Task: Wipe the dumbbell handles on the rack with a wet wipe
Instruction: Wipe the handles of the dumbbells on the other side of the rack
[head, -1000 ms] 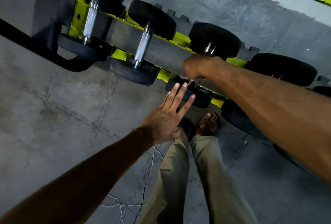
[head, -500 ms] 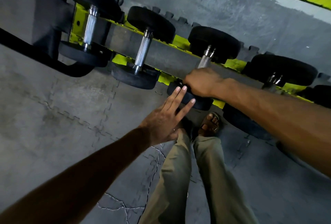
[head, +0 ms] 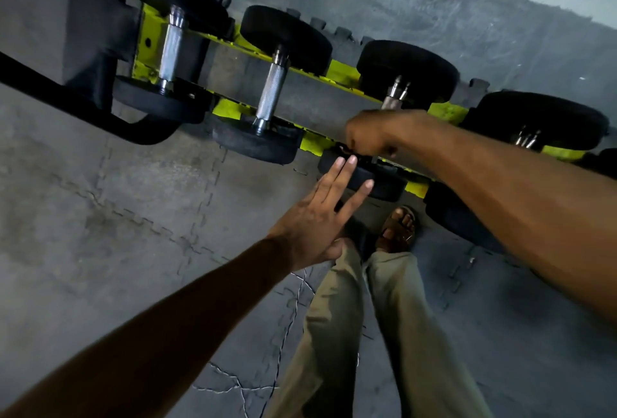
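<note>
- The rack [head: 340,72] has yellow-green rails and carries a row of black-headed dumbbells with chrome handles. It is seen from above, over a grey tiled floor [head: 133,217].
- The right hand [head: 374,134] has its fingers curled round the third handle [head: 391,101] of the row, at the near end. Only a far stub of chrome shows beyond the knuckles.
- The wet wipe is not visible. It is presumably enclosed in the right fist against the metal, but this cannot be confirmed.
- The left hand [head: 317,217] is flat with fingers straight and holds nothing. Its fingertips lie over the near head [head: 387,184] of the same dumbbell, apparently steadying it. Actual contact cannot be confirmed.
- Step in hand, by judgement: wiping the third handle, with the stroke at its near end.
- The first handle [head: 170,47], second handle [head: 272,90] and fourth handle [head: 526,139] stand free of both hands. Whether any has been wiped cannot be read from the surface.
- The next move calls for sliding the fist along the full knurled length with a twist to reach the underside. The hands then shift to a neighbouring handle, with the left hand bracing against roll.
</note>
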Tool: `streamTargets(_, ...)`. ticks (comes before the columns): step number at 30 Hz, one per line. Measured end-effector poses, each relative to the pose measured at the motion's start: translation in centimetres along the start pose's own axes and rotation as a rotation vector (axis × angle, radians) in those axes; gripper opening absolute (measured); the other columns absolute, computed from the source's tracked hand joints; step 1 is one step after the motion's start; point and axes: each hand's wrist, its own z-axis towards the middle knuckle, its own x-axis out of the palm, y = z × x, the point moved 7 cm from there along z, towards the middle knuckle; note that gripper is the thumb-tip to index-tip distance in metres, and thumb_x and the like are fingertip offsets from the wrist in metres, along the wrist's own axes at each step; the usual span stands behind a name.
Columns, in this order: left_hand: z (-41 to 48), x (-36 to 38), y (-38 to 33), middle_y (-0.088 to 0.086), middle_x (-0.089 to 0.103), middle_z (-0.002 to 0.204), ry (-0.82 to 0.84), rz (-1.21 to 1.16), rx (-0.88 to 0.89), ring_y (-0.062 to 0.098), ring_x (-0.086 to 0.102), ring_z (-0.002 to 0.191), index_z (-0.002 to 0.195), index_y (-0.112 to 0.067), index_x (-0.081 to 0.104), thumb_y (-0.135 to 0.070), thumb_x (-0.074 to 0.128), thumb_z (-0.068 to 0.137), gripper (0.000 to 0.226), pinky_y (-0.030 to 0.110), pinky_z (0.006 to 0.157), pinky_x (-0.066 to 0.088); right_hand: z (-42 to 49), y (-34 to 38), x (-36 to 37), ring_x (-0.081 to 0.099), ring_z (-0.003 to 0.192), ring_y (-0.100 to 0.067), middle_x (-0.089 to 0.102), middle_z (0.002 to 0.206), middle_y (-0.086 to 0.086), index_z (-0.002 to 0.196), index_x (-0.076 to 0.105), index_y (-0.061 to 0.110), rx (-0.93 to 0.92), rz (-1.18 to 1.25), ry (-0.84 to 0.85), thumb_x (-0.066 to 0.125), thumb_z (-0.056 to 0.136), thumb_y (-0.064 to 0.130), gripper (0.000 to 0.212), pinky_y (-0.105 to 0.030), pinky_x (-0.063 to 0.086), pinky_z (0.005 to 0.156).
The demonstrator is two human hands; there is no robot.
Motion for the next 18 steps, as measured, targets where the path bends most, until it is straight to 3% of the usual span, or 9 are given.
streamTargets(2, -0.1, -0.2, -0.2, 0.038, -0.013, 0.166, -0.012, -0.026, 0.003, 0.049, -0.006, 0.158, 0.166, -0.007, -0.006, -0.055, 0.065, 0.081, 0.121, 0.050, 0.130, 0.013, -1.5, -0.3, -0.1, 0.065, 0.078, -0.029, 0.068, 0.087, -0.005, 0.085, 0.068, 0.020, -0.085, -0.060, -0.207, 0.059, 0.085, 0.015, 0.011, -0.036, 0.057, 0.070)
streamTargets(4, 0.0, -0.1, -0.4, 0.039, -0.015, 0.165, -0.002, -0.008, 0.019, 0.049, -0.008, 0.158, 0.166, -0.007, -0.007, -0.056, 0.065, 0.080, 0.123, 0.052, 0.130, 0.012, -4.0, -1.1, 1.3, 0.066, 0.083, -0.031, 0.063, 0.100, -0.002, 0.095, 0.069, 0.027, -0.114, -0.009, -0.417, 0.061, 0.084, 0.018, 0.017, -0.038, 0.055, 0.066)
streamTargets(6, 0.0, 0.1, 0.0, 0.039, -0.017, 0.165, 0.021, -0.003, 0.003, 0.050, -0.009, 0.158, 0.166, -0.006, -0.010, -0.057, 0.065, 0.081, 0.124, 0.053, 0.130, 0.010, -5.5, -1.7, 2.9, 0.064, 0.082, -0.032, 0.054, 0.108, -0.001, 0.102, 0.065, 0.027, -0.098, 0.082, -0.583, 0.060, 0.086, 0.016, 0.020, -0.038, 0.051, 0.059)
streamTargets(8, -0.1, 0.1, 0.1, 0.039, -0.016, 0.165, 0.018, 0.009, -0.016, 0.050, -0.008, 0.158, 0.165, -0.006, -0.009, -0.058, 0.065, 0.081, 0.124, 0.053, 0.130, 0.009, -5.7, -2.4, 4.1, 0.064, 0.083, -0.031, 0.055, 0.105, 0.000, 0.100, 0.063, 0.027, -0.031, 0.280, -0.696, 0.063, 0.084, 0.013, 0.022, -0.039, 0.051, 0.062)
streamTargets(11, -0.1, 0.2, 0.3, 0.038, -0.013, 0.166, 0.002, 0.018, -0.024, 0.049, -0.006, 0.158, 0.166, -0.007, -0.007, -0.059, 0.065, 0.083, 0.122, 0.052, 0.130, 0.011, -5.1, -3.4, 4.5, 0.068, 0.086, -0.021, 0.069, 0.096, 0.001, 0.092, 0.067, 0.025, 0.087, 0.613, -0.804, 0.071, 0.078, 0.011, 0.020, -0.032, 0.053, 0.072)
streamTargets(18, -0.1, 0.4, 0.1, 0.036, -0.011, 0.168, -0.034, -0.003, -0.003, 0.048, -0.002, 0.158, 0.167, -0.008, -0.002, -0.066, 0.059, 0.087, 0.116, 0.049, 0.127, 0.009, -5.4, -4.0, 6.4, 0.070, 0.077, -0.024, 0.072, 0.079, 0.002, 0.083, 0.064, 0.025, 0.432, 0.694, -0.836, 0.070, 0.072, 0.019, 0.013, -0.037, 0.058, 0.069)
